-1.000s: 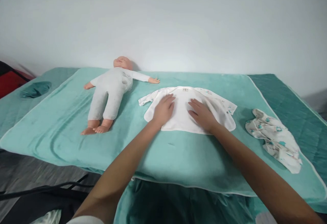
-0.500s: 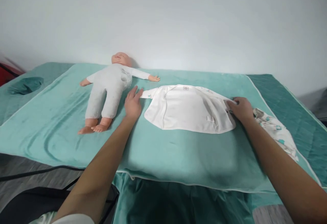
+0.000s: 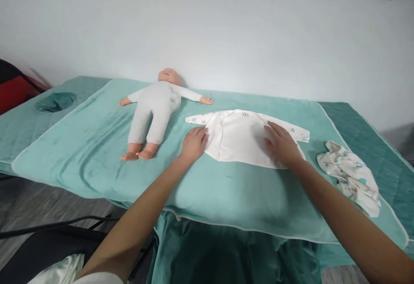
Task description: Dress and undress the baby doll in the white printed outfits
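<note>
A white baby shirt (image 3: 241, 139) lies opened out on the pale green sheet, its inside facing up and both printed sleeves stretched sideways. At its left edge rests my left hand (image 3: 194, 142), fingers extended and touching the cloth. My right hand (image 3: 282, 143) lies flat on the right part of the shirt with its fingers spread, covering some of that side. Neither hand grips anything. To the left, a baby doll (image 3: 158, 107) in a white cloth body lies on its back, arms out, head toward the wall.
A crumpled printed baby garment (image 3: 351, 176) lies at the right of the pale green sheet (image 3: 239, 202). The massage bed (image 3: 368, 133) beneath has a face hole (image 3: 56, 102) at left. A white wall (image 3: 207, 38) stands behind. A black chair (image 3: 48, 249) is at lower left.
My right hand has let go of the right sleeve and moved left onto the shirt. My left hand has shifted from the left sleeve end to the shirt's left edge. The view has shifted slightly.
</note>
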The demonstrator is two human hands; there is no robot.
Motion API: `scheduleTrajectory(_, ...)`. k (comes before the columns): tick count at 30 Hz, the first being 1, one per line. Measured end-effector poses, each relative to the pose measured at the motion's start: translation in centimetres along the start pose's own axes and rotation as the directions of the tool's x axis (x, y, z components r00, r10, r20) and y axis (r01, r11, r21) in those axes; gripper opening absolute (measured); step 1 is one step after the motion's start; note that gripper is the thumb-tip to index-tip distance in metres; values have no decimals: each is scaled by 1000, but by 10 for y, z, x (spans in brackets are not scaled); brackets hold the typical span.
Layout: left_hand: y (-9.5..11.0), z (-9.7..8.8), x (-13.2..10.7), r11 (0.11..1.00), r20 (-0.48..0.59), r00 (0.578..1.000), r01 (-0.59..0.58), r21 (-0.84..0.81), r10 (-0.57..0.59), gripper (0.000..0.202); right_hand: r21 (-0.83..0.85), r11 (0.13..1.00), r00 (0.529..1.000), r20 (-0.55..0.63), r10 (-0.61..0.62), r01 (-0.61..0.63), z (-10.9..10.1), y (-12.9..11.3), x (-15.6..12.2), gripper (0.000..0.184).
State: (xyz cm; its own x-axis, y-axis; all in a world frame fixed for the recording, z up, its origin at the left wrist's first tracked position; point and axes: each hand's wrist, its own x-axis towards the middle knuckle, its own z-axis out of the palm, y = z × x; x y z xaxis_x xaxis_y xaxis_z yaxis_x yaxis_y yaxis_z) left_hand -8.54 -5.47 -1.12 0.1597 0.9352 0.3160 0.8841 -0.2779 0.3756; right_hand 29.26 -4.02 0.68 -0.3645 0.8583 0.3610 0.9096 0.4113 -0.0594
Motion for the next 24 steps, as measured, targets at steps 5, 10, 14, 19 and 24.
scheduleTrajectory(5,-13,-36,-16,997,-60,997,-49,-66,45,37,8,985,981,91,172,-174,3,-8,18,51)
scheduleTrajectory(10,-67,-109,-12,992,-301,949,69,-103,-97,34,278,938,978,41,205,-208,11,-60,81,46)
scheduleTrajectory(14,-137,-142,2,908,-251,874,379,-181,-415,46,597,768,972,118,204,-233,48,-133,178,44)
scheduleTrajectory(19,-190,-145,14,598,96,738,609,-521,-669,58,670,710,975,185,125,-218,98,-206,313,66)
scheduleTrajectory(24,-200,-135,36,193,455,739,605,-772,-497,60,664,727,964,267,-10,-177,128,-257,407,83)
